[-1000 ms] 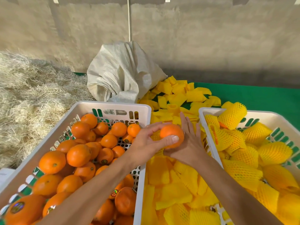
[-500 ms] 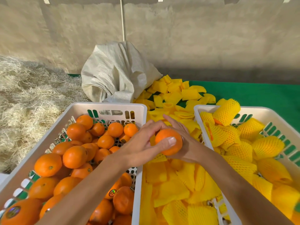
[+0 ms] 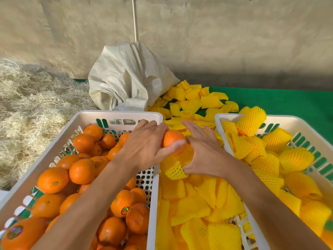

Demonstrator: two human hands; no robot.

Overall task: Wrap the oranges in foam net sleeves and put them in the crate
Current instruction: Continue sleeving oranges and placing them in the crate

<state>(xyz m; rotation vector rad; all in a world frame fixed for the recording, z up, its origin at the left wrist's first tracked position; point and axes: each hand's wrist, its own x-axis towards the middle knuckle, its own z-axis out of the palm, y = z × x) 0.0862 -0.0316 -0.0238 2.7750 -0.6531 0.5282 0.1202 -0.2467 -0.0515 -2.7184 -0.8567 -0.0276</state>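
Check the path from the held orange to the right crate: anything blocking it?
Nothing visible blocks it. The left hand holds the orange above the loose sleeves, the right hand holds a sleeve under it. The right crate is open-topped, already holding wrapped oranges.

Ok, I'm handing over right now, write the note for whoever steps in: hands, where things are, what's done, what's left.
Left hand: grip on a bare orange, held over the gap between the crates.
Right hand: holds a foam net sleeve just below that orange; the orange is at most barely started into it.
Left crate: many unwrapped oranges.
Right crate: many wrapped oranges already in.
Loose sleeves lie piled between the crates.
Left to do: sleeve this orange, put it in the right crate, repeat.
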